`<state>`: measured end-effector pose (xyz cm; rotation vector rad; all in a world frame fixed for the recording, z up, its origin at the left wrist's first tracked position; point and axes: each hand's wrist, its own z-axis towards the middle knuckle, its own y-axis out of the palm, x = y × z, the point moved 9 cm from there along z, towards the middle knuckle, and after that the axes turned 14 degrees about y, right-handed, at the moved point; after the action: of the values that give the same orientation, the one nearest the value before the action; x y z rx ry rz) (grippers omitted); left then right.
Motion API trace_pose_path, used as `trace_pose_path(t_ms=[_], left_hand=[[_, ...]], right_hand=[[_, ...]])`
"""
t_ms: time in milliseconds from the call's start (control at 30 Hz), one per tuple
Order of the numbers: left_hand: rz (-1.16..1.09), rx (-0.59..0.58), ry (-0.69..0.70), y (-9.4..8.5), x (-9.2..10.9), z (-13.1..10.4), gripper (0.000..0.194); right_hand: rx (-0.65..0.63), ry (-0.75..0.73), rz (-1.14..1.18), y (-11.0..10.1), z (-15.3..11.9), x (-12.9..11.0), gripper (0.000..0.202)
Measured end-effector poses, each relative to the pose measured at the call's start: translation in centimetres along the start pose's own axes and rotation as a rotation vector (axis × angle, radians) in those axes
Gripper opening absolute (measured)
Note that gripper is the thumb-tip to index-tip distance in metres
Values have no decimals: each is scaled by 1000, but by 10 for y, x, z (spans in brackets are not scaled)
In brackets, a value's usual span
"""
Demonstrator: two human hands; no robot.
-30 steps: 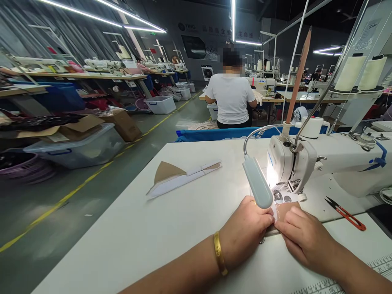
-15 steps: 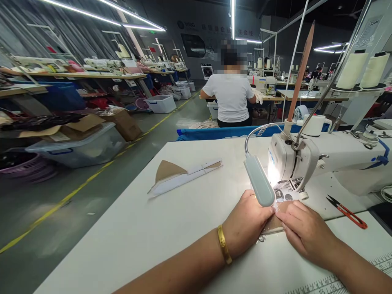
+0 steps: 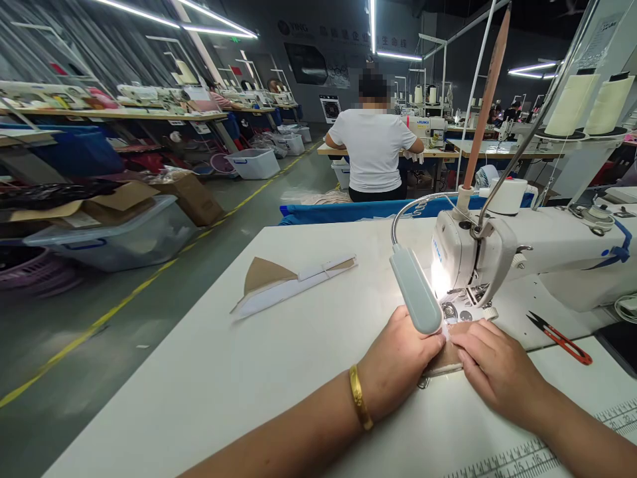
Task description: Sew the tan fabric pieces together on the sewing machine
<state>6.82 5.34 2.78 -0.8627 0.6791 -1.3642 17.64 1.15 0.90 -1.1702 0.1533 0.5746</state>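
A small brown piece with a pale edge (image 3: 446, 359) lies on the white table just in front of the sewing machine (image 3: 454, 255). My left hand (image 3: 401, 355) is closed on its left side, thumb pressed near the top, some fingers hidden behind the grey lamp head (image 3: 416, 290). On the right side, my right hand (image 3: 497, 365) pinches the same piece with bent fingers. Both hands' fingertips nearly meet below the presser foot. A small metal ring (image 3: 423, 382) shows at the piece's lower left corner.
Red-handled thread snips (image 3: 561, 338) lie right of my right hand. A folded white and brown paper piece (image 3: 293, 285) rests on the left of the table (image 3: 223, 385). A ruler strip (image 3: 527, 458) runs along the front. Ahead sits a person in a white shirt (image 3: 374, 149).
The view has shifted slightly, so the scene sits a little further left and up. Both hands stay on the brown piece, with hardly any visible movement.
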Motion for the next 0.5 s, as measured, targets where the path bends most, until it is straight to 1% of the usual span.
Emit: trace_pose_path(t_ms=[100,233,333,500], left_hand=[[16,2,4,0,1,0,29],[9,33,29,-3,4,-1,30],[-8,42,41,-4,5,-2,28],[-31,22,24,-4,4,-3,27]], right_hand=[[-16,2,-6,2,1,-1,30],[-34,1,-4,4,2,-2,31],[-18,-7,1,3,1,-4,31],[15,-21,-11,1,1,-6,29]])
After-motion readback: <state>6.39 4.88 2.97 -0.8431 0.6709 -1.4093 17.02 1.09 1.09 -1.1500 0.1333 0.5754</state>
